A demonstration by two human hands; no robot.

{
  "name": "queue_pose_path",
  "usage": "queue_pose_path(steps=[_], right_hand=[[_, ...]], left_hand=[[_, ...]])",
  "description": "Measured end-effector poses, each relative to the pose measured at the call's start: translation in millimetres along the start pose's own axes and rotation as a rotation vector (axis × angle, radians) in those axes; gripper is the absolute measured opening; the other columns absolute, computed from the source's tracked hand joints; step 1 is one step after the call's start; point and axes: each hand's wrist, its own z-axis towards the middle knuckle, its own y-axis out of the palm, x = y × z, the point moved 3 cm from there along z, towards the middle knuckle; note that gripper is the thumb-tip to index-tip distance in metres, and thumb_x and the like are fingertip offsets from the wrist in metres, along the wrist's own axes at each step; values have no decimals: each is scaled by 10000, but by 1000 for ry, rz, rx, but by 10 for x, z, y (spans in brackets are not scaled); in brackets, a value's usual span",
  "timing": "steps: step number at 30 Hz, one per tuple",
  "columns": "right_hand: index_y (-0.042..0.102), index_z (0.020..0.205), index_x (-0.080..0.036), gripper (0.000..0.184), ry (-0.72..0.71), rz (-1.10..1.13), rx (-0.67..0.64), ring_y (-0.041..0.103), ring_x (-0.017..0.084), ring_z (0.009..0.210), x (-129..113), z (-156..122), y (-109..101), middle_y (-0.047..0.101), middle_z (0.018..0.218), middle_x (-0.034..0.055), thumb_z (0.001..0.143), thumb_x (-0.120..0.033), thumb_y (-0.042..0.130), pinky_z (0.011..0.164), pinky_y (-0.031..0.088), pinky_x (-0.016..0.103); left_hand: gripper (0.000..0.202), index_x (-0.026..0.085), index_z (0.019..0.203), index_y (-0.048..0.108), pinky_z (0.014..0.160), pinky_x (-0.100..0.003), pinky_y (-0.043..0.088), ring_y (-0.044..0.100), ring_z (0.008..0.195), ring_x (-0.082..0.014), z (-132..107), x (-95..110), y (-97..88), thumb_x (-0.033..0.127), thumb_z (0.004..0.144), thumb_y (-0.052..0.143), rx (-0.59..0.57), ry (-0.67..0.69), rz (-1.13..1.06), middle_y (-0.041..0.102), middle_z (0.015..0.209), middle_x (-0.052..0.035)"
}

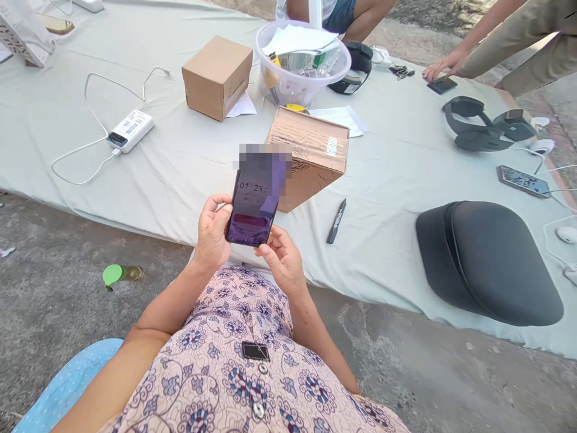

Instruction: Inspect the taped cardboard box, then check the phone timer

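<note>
I hold a dark smartphone point(253, 201) upright in front of my chest, its screen showing a timer. My left hand point(211, 231) wraps around its left edge, fingers curled on the side. My right hand point(282, 255) supports the phone's lower right corner, thumb near the bottom of the screen. Just beyond the phone a cardboard box point(313, 153) lies on a pale grey sheet point(180, 174), with a black marker point(336, 221) to its right.
On the sheet: a second cardboard box point(217, 76), a clear plastic tub point(302, 63) of items, a white power bank point(130, 130) with cables, black headsets point(484, 123), another phone point(523, 180), a black case point(489, 261). Other people's hand point(439, 66) rests at the far right. A green cap point(112, 275) lies on concrete.
</note>
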Motion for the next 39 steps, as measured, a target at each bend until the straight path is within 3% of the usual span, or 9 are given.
queue_pose_path(steps=[5, 11, 19, 24, 33, 39], right_hand=[[553, 1279, -251, 436, -58, -18, 82, 627, 150, 720, -40, 17, -84, 633, 805, -18, 919, -483, 629, 743, 527, 336], [574, 1323, -289, 437, -176, -105, 197, 467, 135, 575, -242, 72, -216, 539, 678, -43, 934, -484, 614, 623, 472, 324], [560, 1407, -319, 547, -174, -179, 143, 368, 151, 530, -456, 239, -186, 409, 560, -55, 935, -595, 567, 563, 434, 338], [566, 1395, -329, 531, -159, -155, 144, 327, 144, 521, -398, 203, -180, 346, 558, -69, 930, -585, 584, 549, 399, 324], [601, 1344, -301, 470, -120, -146, 154, 343, 123, 526, -240, 135, -227, 387, 599, -69, 929, -522, 607, 531, 350, 294], [583, 1365, -262, 506, -75, -155, 140, 386, 127, 535, -145, 96, -227, 381, 586, -78, 928, -515, 607, 552, 384, 290]], left_hand=[[359, 224, 889, 544, 634, -256, 552, 692, 684, -152, -6, 4, 4, 406, 713, 800, -2, 17, 19, 672, 692, 35], [367, 226, 898, 543, 637, -261, 557, 692, 679, -151, -1, -18, -1, 410, 719, 805, -16, -3, 25, 683, 702, 33], [373, 226, 890, 549, 636, -256, 559, 698, 669, -148, 1, -42, -6, 415, 714, 818, -9, -12, 26, 692, 697, 38], [382, 223, 897, 542, 647, -251, 558, 720, 746, -164, 11, -38, -31, 421, 717, 815, -14, 4, 14, 689, 705, 32], [395, 225, 889, 543, 666, -263, 563, 729, 754, -168, 62, -4, -91, 422, 700, 827, 29, 48, 18, 693, 712, 36], [390, 234, 879, 559, 657, -278, 567, 727, 735, -175, 52, 6, -86, 444, 695, 831, 17, 25, 30, 699, 696, 33]])
